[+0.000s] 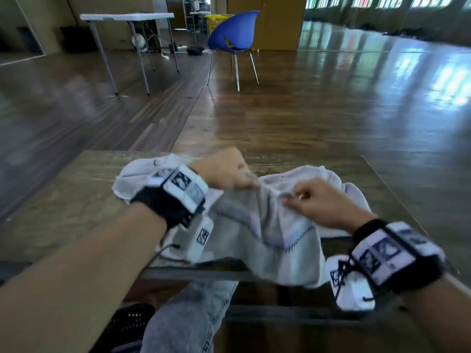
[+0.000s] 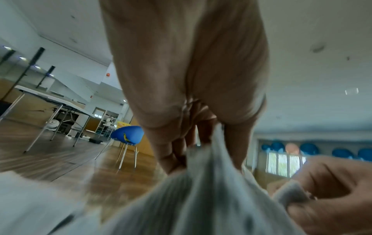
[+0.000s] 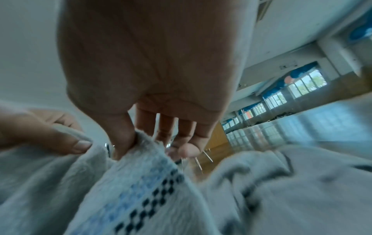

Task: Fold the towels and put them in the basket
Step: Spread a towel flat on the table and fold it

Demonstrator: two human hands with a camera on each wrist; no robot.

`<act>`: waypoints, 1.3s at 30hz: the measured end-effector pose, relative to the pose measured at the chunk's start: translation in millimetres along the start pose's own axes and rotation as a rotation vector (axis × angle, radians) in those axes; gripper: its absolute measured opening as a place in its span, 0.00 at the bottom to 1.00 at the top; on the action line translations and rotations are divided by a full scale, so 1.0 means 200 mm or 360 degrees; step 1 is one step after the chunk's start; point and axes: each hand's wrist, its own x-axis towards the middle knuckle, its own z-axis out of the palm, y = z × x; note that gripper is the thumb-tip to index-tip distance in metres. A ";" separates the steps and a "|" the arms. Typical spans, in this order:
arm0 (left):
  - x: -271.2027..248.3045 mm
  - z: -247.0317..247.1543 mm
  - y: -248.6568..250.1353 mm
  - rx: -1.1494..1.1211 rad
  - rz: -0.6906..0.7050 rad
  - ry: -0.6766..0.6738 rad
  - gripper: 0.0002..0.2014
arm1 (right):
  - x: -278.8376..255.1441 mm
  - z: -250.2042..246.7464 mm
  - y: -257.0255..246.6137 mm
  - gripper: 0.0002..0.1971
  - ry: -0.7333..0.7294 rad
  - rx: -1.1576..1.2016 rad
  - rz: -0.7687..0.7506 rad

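A white towel [image 1: 254,230] with a blue band and dark stitched pattern lies bunched on the low brown table [image 1: 76,194], its near edge hanging over the front. My left hand [image 1: 229,171] pinches a fold of it near the middle, and my right hand [image 1: 305,200] pinches the patterned edge just beside it. In the left wrist view the left fingers [image 2: 173,159] grip gathered cloth [image 2: 201,190]. The right thumb and fingers [image 3: 124,139] in the right wrist view hold the towel's hem [image 3: 145,182]. A black basket [image 1: 127,324] shows partly at the bottom left, below the table.
More white towel cloth [image 1: 137,179] lies on the table behind my left wrist. My jeans-clad leg [image 1: 188,319] is under the table's front edge. A blue chair [image 1: 234,34], a white folding table [image 1: 127,19] and a yellow basket [image 1: 216,21] stand far off on the wooden floor.
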 end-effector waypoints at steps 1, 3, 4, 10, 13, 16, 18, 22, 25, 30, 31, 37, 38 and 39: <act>0.05 -0.10 0.02 -0.0141 -0.0011 0.0177 0.23 | 0.08 -0.10 -0.02 0.22 0.0128 0.0009 -0.0063; 0.17 -0.29 0.05 -0.0335 -0.0022 0.0611 0.23 | 0.27 -0.30 -0.06 0.17 0.0456 0.0034 -0.0196; 0.24 -0.37 0.06 -0.0320 -0.0037 0.0801 0.21 | 0.37 -0.40 -0.08 0.14 0.0622 0.0062 -0.0233; 0.47 -0.58 -0.08 0.0013 -0.0168 0.1255 0.21 | 0.74 -0.73 0.00 0.17 0.1100 -0.0009 0.0029; 0.49 -0.54 -0.21 0.0058 -0.0401 0.1256 0.25 | 0.79 -0.76 0.11 0.18 0.1126 0.0101 0.0182; 0.49 -0.47 -0.29 -0.0456 -0.0413 0.1140 0.22 | 0.84 -0.70 0.18 0.15 0.0862 0.0395 0.0372; 0.49 -0.42 -0.29 -0.1043 -0.0424 0.1052 0.18 | 0.86 -0.65 0.20 0.10 0.0771 0.0661 0.0448; 0.56 -0.38 -0.29 -0.1233 -0.0366 0.1267 0.17 | 0.89 -0.59 0.21 0.07 0.0822 0.1051 0.0387; 0.56 -0.38 -0.30 -0.0870 -0.0224 0.1577 0.17 | 0.89 -0.58 0.23 0.07 0.0873 0.1066 0.0222; 0.50 -0.29 -0.37 -0.0644 -0.0237 0.1541 0.21 | 0.84 -0.50 0.32 0.11 0.0596 0.1005 0.0484; 0.48 -0.27 -0.38 -0.0590 -0.0217 0.1568 0.21 | 0.83 -0.49 0.33 0.13 0.0535 0.1030 0.0506; 0.43 -0.21 -0.42 -0.0474 -0.0166 0.1559 0.20 | 0.80 -0.42 0.37 0.03 0.0649 0.1158 0.0426; 0.42 -0.20 -0.42 -0.0427 -0.0166 0.1493 0.21 | 0.80 -0.42 0.39 0.03 0.0735 0.1135 0.0407; 0.41 -0.19 -0.42 -0.0396 -0.0152 0.1452 0.21 | 0.80 -0.42 0.40 0.03 0.0847 0.1112 0.0368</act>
